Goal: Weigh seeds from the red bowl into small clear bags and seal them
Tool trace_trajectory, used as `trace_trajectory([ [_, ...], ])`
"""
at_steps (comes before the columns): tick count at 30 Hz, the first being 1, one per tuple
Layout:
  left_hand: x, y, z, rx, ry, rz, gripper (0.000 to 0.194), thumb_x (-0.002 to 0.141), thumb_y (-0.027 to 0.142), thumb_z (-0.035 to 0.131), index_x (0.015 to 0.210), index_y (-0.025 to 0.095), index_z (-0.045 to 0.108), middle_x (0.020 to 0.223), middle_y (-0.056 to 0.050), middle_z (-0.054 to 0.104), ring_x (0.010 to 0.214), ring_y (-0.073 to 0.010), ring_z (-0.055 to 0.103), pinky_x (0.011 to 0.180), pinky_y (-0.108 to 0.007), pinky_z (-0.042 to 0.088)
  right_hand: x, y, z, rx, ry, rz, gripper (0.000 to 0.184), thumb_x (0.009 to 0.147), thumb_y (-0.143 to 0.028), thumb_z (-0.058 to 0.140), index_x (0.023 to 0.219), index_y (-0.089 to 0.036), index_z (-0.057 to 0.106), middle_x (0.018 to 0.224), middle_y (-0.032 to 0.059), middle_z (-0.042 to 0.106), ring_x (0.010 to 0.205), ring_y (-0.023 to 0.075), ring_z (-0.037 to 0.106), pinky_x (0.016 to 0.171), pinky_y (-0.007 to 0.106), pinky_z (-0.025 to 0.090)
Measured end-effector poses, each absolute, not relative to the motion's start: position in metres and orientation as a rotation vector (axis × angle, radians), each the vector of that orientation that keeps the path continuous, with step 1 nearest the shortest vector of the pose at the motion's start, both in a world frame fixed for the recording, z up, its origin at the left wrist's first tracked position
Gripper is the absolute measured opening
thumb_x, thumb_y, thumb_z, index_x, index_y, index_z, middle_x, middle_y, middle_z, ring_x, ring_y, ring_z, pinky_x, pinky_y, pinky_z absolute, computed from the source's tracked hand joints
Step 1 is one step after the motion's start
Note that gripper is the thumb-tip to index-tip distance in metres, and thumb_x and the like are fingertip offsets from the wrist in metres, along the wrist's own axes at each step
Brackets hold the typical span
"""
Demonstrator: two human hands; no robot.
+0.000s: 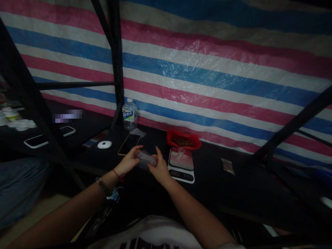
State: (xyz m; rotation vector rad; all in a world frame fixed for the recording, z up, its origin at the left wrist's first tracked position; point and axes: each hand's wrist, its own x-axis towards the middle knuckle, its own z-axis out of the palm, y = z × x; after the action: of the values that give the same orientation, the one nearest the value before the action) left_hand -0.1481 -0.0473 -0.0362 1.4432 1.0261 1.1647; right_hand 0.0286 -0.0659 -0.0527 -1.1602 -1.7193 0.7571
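Observation:
Both of my hands meet over the dark table and hold a small clear plastic bag [145,158] between them. My left hand [129,161] grips its left end with the fingers curled. My right hand [160,169] pinches its right end. Just right of my right hand stands a small digital scale [181,166] with a tiny clear cup [181,151] on its platform. Behind the scale lies an open red bag [183,139] holding brown bits.
A phone [129,144] lies face up left of my hands, beside a white round disc [104,144]. A water bottle [129,115] stands by a black frame post. A small filled packet [228,166] lies at right. Two more phones [36,141] rest at far left.

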Motion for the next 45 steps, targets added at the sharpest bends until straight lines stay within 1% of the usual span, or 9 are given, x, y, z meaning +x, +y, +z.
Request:
trace_trajectory([
  [3, -0.148, -0.047, -0.038, 1.511, 1.012, 1.127, 0.063, 0.061, 0.014, 0.054, 0.124, 0.016, 0.045, 0.112, -0.008, 0.058, 0.099, -0.0212, 0.059, 0.085, -0.036, 0.049, 0.031, -0.067, -0.047, -1.224, -1.750, 0.754, 0.073, 0.069, -0.009, 0.055, 0.139, -0.019, 0.037, 0.101, 0.0048, 0.065, 0.087, 0.0181, 0.063, 0.084, 0.036, 0.051],
  [6, -0.148, -0.047, -0.038, 1.640, 1.003, 1.163, 0.059, 0.069, 0.019, 0.056, 0.127, 0.018, 0.043, 0.112, -0.008, 0.059, 0.101, -0.0217, 0.060, 0.089, -0.039, 0.049, 0.034, -0.066, -0.036, -1.197, -1.856, 0.624, 0.056, 0.070, -0.004, 0.048, 0.124, -0.018, 0.053, 0.116, 0.0079, 0.062, 0.104, 0.0197, 0.059, 0.096, 0.039, 0.046],
  [13, -0.158, -0.048, -0.039, 2.300, 1.028, 1.110, 0.046, 0.086, 0.023, 0.050, 0.132, 0.021, 0.046, 0.123, -0.010, 0.056, 0.116, -0.0226, 0.053, 0.104, -0.045, 0.041, 0.038, -0.066, -0.035, -1.131, -1.999, 0.515, 0.064, 0.067, 0.001, 0.044, 0.128, -0.018, 0.049, 0.127, 0.0101, 0.056, 0.118, 0.0187, 0.052, 0.104, 0.038, 0.040],
  [17, -0.163, -0.046, -0.038, 2.465, 1.039, 1.028, 0.034, 0.093, 0.025, 0.042, 0.124, 0.022, 0.056, 0.118, -0.009, 0.059, 0.113, -0.0210, 0.054, 0.102, -0.041, 0.044, 0.039, -0.066, -0.039, -1.255, -1.858, 0.615, 0.061, 0.071, -0.010, 0.057, 0.130, -0.019, 0.047, 0.109, 0.0074, 0.063, 0.097, 0.0196, 0.061, 0.092, 0.038, 0.048],
  [22, -0.162, -0.047, -0.036, 2.506, 1.034, 1.046, 0.046, 0.091, 0.030, 0.048, 0.136, 0.022, 0.044, 0.128, -0.011, 0.053, 0.121, -0.0223, 0.049, 0.104, -0.042, 0.042, 0.040, -0.063, -0.037, -1.314, -1.827, 0.619, 0.039, 0.073, -0.009, 0.054, 0.110, -0.020, 0.061, 0.101, 0.0050, 0.066, 0.092, 0.0185, 0.062, 0.086, 0.034, 0.048],
  [26, -0.161, -0.045, -0.037, 2.539, 0.994, 0.982, 0.031, 0.093, 0.030, 0.046, 0.118, 0.022, 0.061, 0.119, -0.008, 0.057, 0.113, -0.0197, 0.054, 0.100, -0.037, 0.046, 0.039, -0.062, -0.036, -1.301, -1.854, 0.642, 0.035, 0.072, -0.008, 0.054, 0.103, -0.021, 0.063, 0.095, 0.0026, 0.067, 0.087, 0.0167, 0.062, 0.082, 0.030, 0.049],
  [31, -0.169, -0.036, -0.034, 2.453, 1.055, 1.031, 0.027, 0.088, 0.034, 0.053, 0.107, 0.022, 0.067, 0.113, -0.007, 0.062, 0.107, -0.0200, 0.058, 0.098, -0.036, 0.046, 0.041, -0.060, -0.039, -1.350, -1.747, 0.691, 0.038, 0.069, -0.012, 0.060, 0.105, -0.022, 0.063, 0.094, 0.0009, 0.066, 0.084, 0.0162, 0.061, 0.078, 0.030, 0.048],
  [36, -0.175, -0.033, -0.030, 2.229, 1.138, 1.057, 0.024, 0.085, 0.040, 0.055, 0.088, 0.021, 0.069, 0.097, -0.006, 0.067, 0.096, -0.0209, 0.062, 0.091, -0.036, 0.050, 0.042, -0.061, -0.037, -1.403, -1.806, 0.680, 0.008, 0.074, -0.017, 0.061, 0.078, -0.018, 0.068, 0.070, -0.0003, 0.062, 0.066, 0.0140, 0.054, 0.064, 0.026, 0.042],
  [45, -0.162, -0.042, -0.035, 1.817, 1.147, 1.148, 0.052, 0.082, 0.042, 0.056, 0.128, 0.018, 0.047, 0.112, -0.009, 0.059, 0.100, -0.0225, 0.059, 0.089, -0.039, 0.049, 0.041, -0.057, -0.038, -1.352, -1.721, 0.786, 0.009, 0.074, -0.024, 0.061, 0.071, -0.017, 0.066, 0.063, -0.0020, 0.057, 0.059, 0.0117, 0.048, 0.057, 0.023, 0.035],
])
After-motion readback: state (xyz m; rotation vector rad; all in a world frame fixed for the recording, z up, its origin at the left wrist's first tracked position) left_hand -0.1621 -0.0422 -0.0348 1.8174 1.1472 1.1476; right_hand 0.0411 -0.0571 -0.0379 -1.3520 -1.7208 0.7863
